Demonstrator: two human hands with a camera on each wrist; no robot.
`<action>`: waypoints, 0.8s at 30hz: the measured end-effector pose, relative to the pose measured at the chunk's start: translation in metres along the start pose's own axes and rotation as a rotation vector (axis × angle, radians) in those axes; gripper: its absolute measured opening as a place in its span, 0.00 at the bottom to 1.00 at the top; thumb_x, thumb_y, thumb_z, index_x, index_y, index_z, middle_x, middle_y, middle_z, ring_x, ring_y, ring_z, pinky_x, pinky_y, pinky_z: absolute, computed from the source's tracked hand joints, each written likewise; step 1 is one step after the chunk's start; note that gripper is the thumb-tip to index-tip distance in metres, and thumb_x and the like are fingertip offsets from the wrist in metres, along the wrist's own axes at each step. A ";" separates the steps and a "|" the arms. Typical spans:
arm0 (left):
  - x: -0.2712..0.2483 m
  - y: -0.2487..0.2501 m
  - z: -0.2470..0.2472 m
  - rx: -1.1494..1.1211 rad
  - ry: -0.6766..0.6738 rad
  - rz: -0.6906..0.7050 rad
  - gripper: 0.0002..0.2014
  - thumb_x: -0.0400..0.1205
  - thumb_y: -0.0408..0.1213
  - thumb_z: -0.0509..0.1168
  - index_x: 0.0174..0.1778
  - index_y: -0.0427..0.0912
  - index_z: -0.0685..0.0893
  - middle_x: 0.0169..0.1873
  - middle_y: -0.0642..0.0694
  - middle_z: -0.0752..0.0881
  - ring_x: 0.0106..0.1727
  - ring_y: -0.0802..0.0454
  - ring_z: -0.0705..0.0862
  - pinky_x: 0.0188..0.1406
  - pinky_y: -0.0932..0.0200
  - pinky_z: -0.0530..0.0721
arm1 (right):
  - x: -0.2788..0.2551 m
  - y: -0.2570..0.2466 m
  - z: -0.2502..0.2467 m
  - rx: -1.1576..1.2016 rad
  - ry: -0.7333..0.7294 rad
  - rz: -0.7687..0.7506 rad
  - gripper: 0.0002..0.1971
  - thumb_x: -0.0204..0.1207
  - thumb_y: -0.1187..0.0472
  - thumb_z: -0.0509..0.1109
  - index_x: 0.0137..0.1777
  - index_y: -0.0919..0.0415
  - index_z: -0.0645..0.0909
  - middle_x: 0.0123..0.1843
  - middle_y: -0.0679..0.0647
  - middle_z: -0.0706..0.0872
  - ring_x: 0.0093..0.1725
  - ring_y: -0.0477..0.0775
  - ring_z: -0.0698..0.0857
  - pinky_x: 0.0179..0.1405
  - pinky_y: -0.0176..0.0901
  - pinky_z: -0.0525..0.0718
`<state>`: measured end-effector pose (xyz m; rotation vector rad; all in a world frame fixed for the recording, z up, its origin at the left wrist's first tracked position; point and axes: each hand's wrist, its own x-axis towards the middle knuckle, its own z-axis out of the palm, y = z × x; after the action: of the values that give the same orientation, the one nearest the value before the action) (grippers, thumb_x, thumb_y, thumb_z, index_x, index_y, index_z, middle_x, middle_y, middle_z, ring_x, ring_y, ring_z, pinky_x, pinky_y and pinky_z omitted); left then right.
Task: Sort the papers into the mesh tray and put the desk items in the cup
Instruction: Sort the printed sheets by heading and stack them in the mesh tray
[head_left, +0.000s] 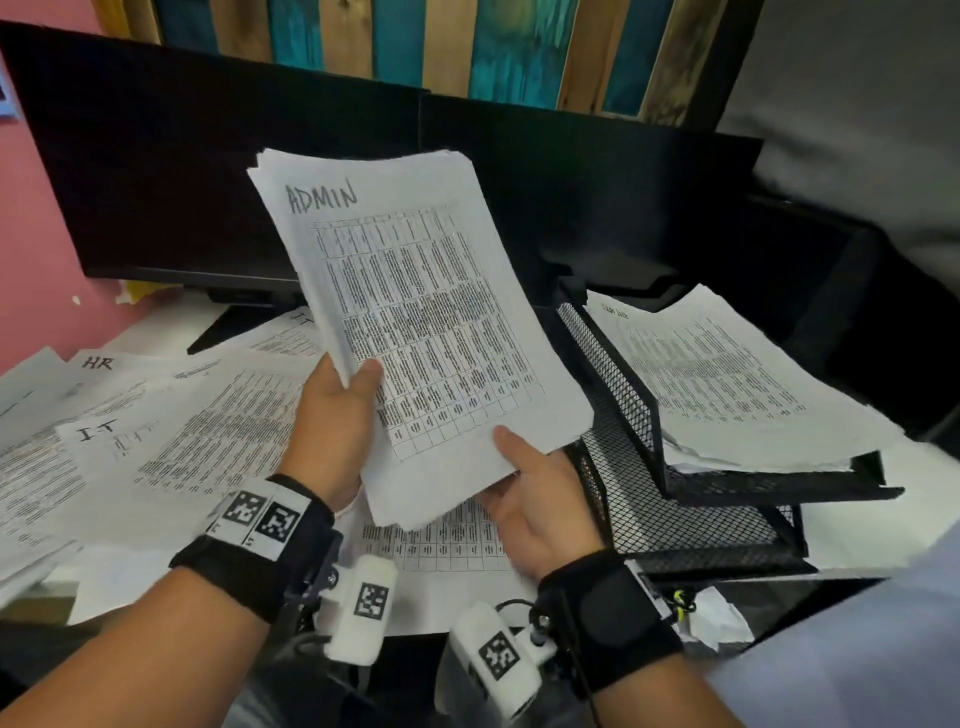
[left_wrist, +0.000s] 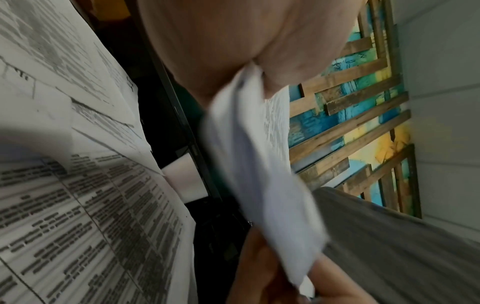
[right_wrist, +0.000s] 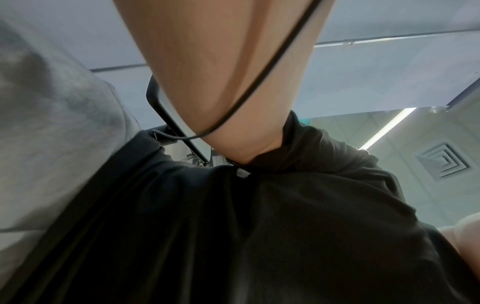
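A stack of printed sheets marked ADMIN (head_left: 415, 322) is held up above the desk by both hands. My left hand (head_left: 337, 410) pinches its left edge, thumb on top. My right hand (head_left: 535, 493) grips the bottom edge, thumb on the front and fingers behind. The same stack (left_wrist: 262, 174) shows edge-on in the left wrist view. The black mesh tray (head_left: 623, 415) stands to the right with a pile of papers (head_left: 727, 374) on its upper tier. Loose sheets marked HR (head_left: 98, 364) and IT (head_left: 98, 431) cover the desk at left. The right wrist view shows only my forearm and clothing.
Two dark monitors (head_left: 260, 171) stand behind the papers, their stand (head_left: 228, 322) on the desk. More printed sheets (head_left: 447, 540) lie under my hands. A crumpled white paper (head_left: 722, 618) sits below the tray at the desk's front edge. No cup is visible.
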<state>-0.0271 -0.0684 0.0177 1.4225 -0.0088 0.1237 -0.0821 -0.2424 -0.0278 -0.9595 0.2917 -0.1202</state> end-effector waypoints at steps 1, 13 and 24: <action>-0.001 -0.001 0.002 -0.005 -0.012 0.004 0.10 0.90 0.41 0.60 0.65 0.49 0.82 0.59 0.45 0.89 0.61 0.43 0.87 0.52 0.50 0.85 | 0.000 -0.003 0.004 -0.015 0.004 -0.015 0.15 0.88 0.69 0.68 0.68 0.52 0.87 0.63 0.54 0.96 0.65 0.60 0.92 0.69 0.65 0.89; -0.039 0.000 -0.039 0.303 -0.356 0.121 0.07 0.84 0.39 0.67 0.52 0.55 0.89 0.42 0.44 0.94 0.42 0.43 0.93 0.63 0.34 0.84 | 0.010 -0.101 0.016 -0.045 0.219 -0.264 0.17 0.87 0.72 0.66 0.70 0.57 0.86 0.67 0.57 0.93 0.67 0.64 0.91 0.74 0.69 0.85; -0.044 -0.067 -0.108 0.529 -0.286 -0.034 0.23 0.58 0.66 0.70 0.45 0.60 0.92 0.42 0.56 0.93 0.50 0.46 0.91 0.64 0.38 0.81 | 0.006 -0.185 -0.056 -0.084 0.445 -0.302 0.26 0.90 0.76 0.53 0.87 0.74 0.62 0.86 0.74 0.70 0.48 0.64 0.85 0.28 0.42 0.92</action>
<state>-0.0717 0.0252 -0.0677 1.9585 -0.2005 -0.1164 -0.0883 -0.3935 0.0926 -1.0507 0.5622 -0.6063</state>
